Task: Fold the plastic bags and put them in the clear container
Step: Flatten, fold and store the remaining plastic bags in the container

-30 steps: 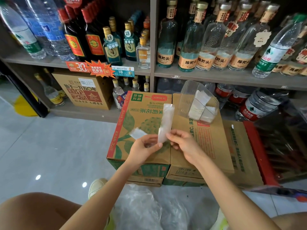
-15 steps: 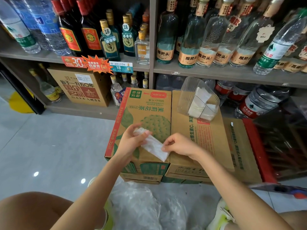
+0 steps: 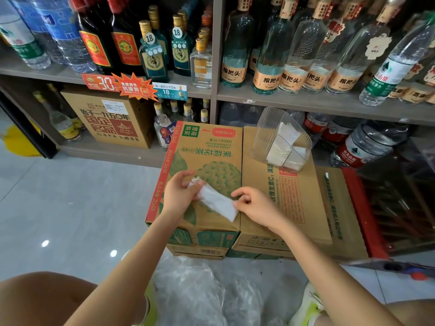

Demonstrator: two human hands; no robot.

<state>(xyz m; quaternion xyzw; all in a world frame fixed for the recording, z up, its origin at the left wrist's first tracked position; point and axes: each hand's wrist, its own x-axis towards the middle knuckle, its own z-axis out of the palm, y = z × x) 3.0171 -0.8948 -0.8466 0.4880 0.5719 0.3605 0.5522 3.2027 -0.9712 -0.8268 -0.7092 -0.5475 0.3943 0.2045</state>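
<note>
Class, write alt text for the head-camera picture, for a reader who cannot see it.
The left hand and right hand pinch opposite ends of a folded white bag over a cardboard box. Behind it, a clear container holding more folded bags stands on a second box, below shelves of bottles.

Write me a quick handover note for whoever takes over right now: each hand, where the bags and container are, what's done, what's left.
Left hand grips one end of a white plastic bag folded into a strip; right hand pinches the other end, above the green-printed cardboard box.
Clear plastic container lies tipped on the neighbouring box, several folded white bags inside: done.
Left: finish this fold, stow it, then the crumpled bags on the floor.
</note>
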